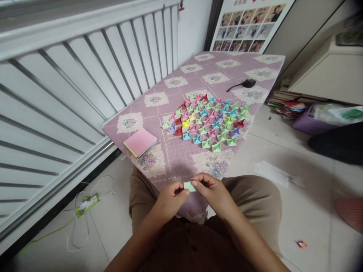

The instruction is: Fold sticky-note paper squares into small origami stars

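Note:
Between my hands, just above the near end of the table, is a small folded piece of pale green paper (189,186). My left hand (172,198) pinches its left end between thumb and curled fingers. The right end is gripped by my right hand (212,190), its thumb lying over the paper. Beyond them, rows of small folded paper shapes (216,147) in green, pink, blue, red, yellow and purple stand on the table. A stack of square paper (141,142), pink on top, lies to the left of them.
A purple floral cloth covers the table (181,153). A black object with a thin tail (248,83) lies towards its far right. White railings (136,60) run along the left. On the floor are a power strip (87,204) with cables and a purple bin (309,120).

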`<state>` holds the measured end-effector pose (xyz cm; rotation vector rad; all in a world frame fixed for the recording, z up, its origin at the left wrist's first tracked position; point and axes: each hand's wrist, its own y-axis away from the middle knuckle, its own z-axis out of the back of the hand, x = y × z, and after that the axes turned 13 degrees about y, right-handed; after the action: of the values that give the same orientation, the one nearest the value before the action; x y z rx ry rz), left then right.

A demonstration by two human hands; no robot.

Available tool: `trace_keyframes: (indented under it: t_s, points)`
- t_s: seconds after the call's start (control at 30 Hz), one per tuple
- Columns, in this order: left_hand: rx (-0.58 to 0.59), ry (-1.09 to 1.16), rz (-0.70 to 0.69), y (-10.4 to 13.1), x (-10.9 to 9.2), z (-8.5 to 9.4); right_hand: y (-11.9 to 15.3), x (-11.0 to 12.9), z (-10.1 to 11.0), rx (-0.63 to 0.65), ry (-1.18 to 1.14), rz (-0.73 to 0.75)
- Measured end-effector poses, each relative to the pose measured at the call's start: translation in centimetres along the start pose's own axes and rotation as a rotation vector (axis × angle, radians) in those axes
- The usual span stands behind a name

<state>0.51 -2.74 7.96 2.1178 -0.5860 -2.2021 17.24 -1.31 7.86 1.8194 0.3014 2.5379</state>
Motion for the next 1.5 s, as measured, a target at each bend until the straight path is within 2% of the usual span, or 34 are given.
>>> trace_keyframes:
  t_s: [0.27,0.43,0.7,0.87,1.1,1.33,1.5]
  points:
    - [-0.033,0.046,0.017,0.0,0.1,0.0,0.1,-0.5,-0.5,0.058,-0.126,-0.005]
    - [-0.043,0.009,-0.015,0.0,0.2,-0.1,0.2,-0.2,-0.7,0.091,-0.107,0.016]
    - [-0.07,-0.046,-0.035,0.2,0.0,-0.1,0.4,0.5,-0.4,0.043,-0.024,0.053]
    - [-0.044,-0.047,-0.053,0.5,-0.4,-0.1,0.6,0.8,-0.2,0.043,0.011,0.104]
    - [0.056,-0.067,-0.041,0.0,-0.5,0.7,0.4,0.2,-0.7,0.061,0.026,0.04]
    - [-0.08,-0.034,-0.089,-0.4,-0.8,0.7,0.3,0.3,-0.7,0.089,0.087,0.048]
    - [-0.084,0.053,-0.072,-0.7,0.2,0.6,0.1,0.1,-1.2,0.131,-0.005,-0.028]
